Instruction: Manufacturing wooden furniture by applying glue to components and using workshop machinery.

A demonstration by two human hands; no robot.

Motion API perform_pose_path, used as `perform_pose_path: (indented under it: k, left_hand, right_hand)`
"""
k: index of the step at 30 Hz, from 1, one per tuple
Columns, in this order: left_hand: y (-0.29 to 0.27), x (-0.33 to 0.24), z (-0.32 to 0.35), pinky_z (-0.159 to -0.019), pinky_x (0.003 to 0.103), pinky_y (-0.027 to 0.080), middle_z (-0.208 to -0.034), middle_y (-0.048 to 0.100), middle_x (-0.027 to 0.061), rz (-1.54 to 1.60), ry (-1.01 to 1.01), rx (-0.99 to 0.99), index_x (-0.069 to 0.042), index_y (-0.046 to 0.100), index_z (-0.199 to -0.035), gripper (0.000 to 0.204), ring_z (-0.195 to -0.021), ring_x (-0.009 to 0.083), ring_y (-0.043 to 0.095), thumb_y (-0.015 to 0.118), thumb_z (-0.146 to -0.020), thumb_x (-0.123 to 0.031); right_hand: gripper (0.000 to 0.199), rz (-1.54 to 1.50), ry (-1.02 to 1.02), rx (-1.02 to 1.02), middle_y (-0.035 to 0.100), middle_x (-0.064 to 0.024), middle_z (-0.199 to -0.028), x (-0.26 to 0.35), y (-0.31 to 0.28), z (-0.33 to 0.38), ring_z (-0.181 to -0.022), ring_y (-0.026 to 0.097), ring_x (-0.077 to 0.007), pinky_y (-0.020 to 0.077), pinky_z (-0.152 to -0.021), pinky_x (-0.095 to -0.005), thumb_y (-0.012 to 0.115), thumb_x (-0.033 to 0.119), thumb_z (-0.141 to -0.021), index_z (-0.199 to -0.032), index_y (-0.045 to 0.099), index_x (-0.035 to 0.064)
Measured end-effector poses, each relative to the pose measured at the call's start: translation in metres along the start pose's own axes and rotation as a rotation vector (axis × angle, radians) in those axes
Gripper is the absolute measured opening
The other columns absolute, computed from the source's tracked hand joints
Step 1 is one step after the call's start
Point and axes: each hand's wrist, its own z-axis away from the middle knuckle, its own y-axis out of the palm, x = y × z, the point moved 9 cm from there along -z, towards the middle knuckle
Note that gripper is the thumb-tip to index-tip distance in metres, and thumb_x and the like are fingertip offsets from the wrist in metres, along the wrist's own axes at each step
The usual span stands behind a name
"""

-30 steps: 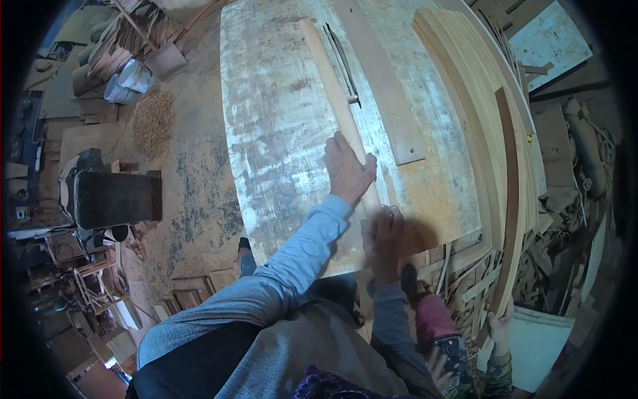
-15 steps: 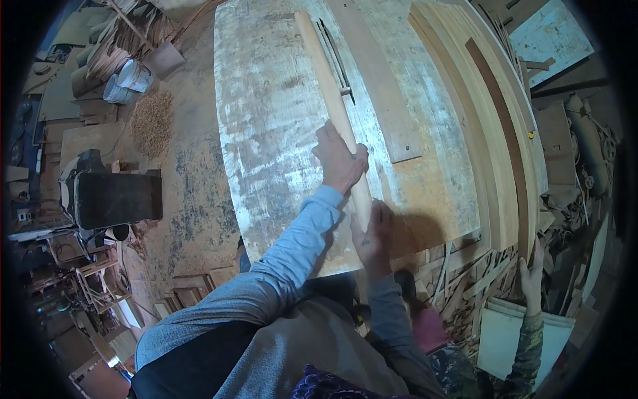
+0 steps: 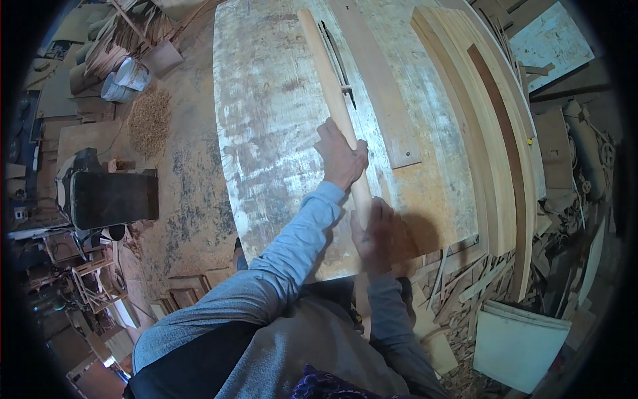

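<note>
Head view: one long, narrow wooden strip [image 3: 332, 93] lies lengthwise on the worn, pale-stained counter [image 3: 266, 133], running from the far end down to the near edge. The left hand [image 3: 340, 156] lies flat over the strip about midway along it, fingers spread and pressing down rather than gripping around it. The right hand [image 3: 375, 233] sits on the strip's near end, close to the counter's edge, folded over the wood; whether its fingers wrap fully under cannot be told. The two hands are apart, one ahead of the other on the same piece.

Just beside the strip, a dark slot [image 3: 337, 60] runs in the counter top, and past it lies one flat board [image 3: 382, 93], parallel to the strip. To the right, a stack of long curved boards [image 3: 492, 133] leans along the counter's side.

As a judgement, the strip is being guided along the slot, with most of its length lying beyond the left hand and only the near end left at the edge.

Counted: one strip, one flat board, two hands. On the floor, one heap of shavings [image 3: 149, 120], two pale buckets [image 3: 126, 80], and a litter of offcuts [image 3: 478, 286] at lower right.
</note>
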Motion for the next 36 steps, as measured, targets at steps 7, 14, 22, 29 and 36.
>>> perform_pose_path:
  k: [7, 14, 22, 29, 36]
  left_hand:
    - [0.002, 0.000, -0.004, -0.093, 0.052, 0.033, -0.116, 0.040, 0.0255, -0.027, 0.028, 0.004, 0.011, 0.035, -0.132, 0.072, -0.106, 0.0416, 0.043, 0.064, -0.075, -0.023]
    - [0.001, 0.004, -0.005, -0.098, 0.050, 0.029, -0.113, 0.042, 0.0247, 0.012, -0.027, 0.025, 0.009, 0.039, -0.125, 0.064, -0.107, 0.0393, 0.041, 0.064, -0.076, -0.023]
    - [0.002, 0.002, -0.007, -0.092, 0.052, 0.033, -0.114, 0.041, 0.0241, -0.015, -0.012, -0.010, 0.009, 0.037, -0.127, 0.068, -0.106, 0.0406, 0.044, 0.065, -0.074, -0.022]
    - [0.003, 0.005, -0.011, -0.092, 0.052, 0.033, -0.114, 0.041, 0.0244, -0.006, -0.011, -0.013, 0.009, 0.036, -0.128, 0.069, -0.107, 0.0409, 0.043, 0.065, -0.074, -0.022]
    - [0.006, 0.005, -0.014, -0.093, 0.053, 0.033, -0.115, 0.041, 0.0252, 0.001, -0.002, -0.012, 0.010, 0.036, -0.128, 0.070, -0.106, 0.0416, 0.044, 0.064, -0.074, -0.023]
  right_hand:
    - [0.052, 0.154, -0.014, 0.040, 0.060, -0.0231, -0.115, 0.006, -0.005, -0.006, -0.105, 0.057, -0.0405, 0.0466, -0.087, -0.0470, 0.070, 0.028, -0.088, -0.126, 0.053, -0.0036]
    - [0.052, 0.161, -0.040, -0.009, 0.061, -0.0222, -0.114, 0.008, -0.004, -0.006, -0.103, 0.058, -0.0392, 0.0465, -0.086, -0.0479, 0.070, 0.029, -0.088, -0.126, 0.054, -0.0027]
    - [0.055, 0.100, -0.021, 0.017, 0.056, -0.0260, -0.118, -0.006, 0.009, -0.004, -0.110, 0.054, -0.0422, 0.0455, -0.093, -0.0486, 0.072, 0.021, -0.086, -0.129, 0.049, -0.0054]
    - [0.054, 0.042, -0.046, -0.021, 0.055, -0.0280, -0.117, -0.009, 0.016, -0.005, -0.109, 0.053, -0.0440, 0.0463, -0.093, -0.0495, 0.071, 0.017, -0.087, -0.129, 0.047, -0.0073]
    - [0.060, 0.086, -0.084, -0.011, 0.052, -0.0264, -0.122, -0.019, 0.025, -0.001, -0.113, 0.051, -0.0421, 0.0421, -0.100, -0.0499, 0.071, 0.020, -0.086, -0.132, 0.045, -0.0089]
